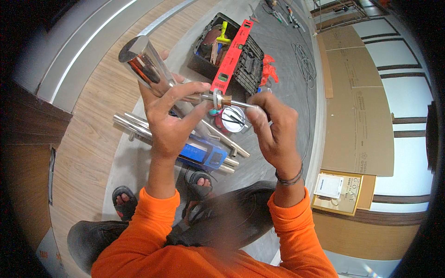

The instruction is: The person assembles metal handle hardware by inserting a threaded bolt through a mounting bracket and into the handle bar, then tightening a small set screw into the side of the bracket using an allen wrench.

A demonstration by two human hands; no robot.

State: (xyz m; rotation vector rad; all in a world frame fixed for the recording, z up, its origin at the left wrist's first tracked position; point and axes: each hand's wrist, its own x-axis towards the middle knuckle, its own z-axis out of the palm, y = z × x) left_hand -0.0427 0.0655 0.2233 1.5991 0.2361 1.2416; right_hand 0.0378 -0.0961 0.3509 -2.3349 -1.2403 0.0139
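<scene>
My left hand [169,116] is closed round a shiny metal tubular pull handle [147,65], tilted with its thick end toward the upper left. A short post sticks out of it to the right, between my left thumb and forefinger. At its end are a pale round washer [216,98] and a brownish collar [226,100]. From the collar runs a thin metal rod [241,104]. My right hand [276,127] pinches the rod's far end between thumb and fingers; its tip is hidden there. The handle's lower length passes behind my left hand.
Beyond my hands stands an open black toolbox [199,62] with a red spirit level [232,58] across it. A white tub [232,121] and more metal tubes [134,125] with blue packaging [197,152] lie nearer. Cardboard sheets [357,111] and a framed sign [337,192] are at right.
</scene>
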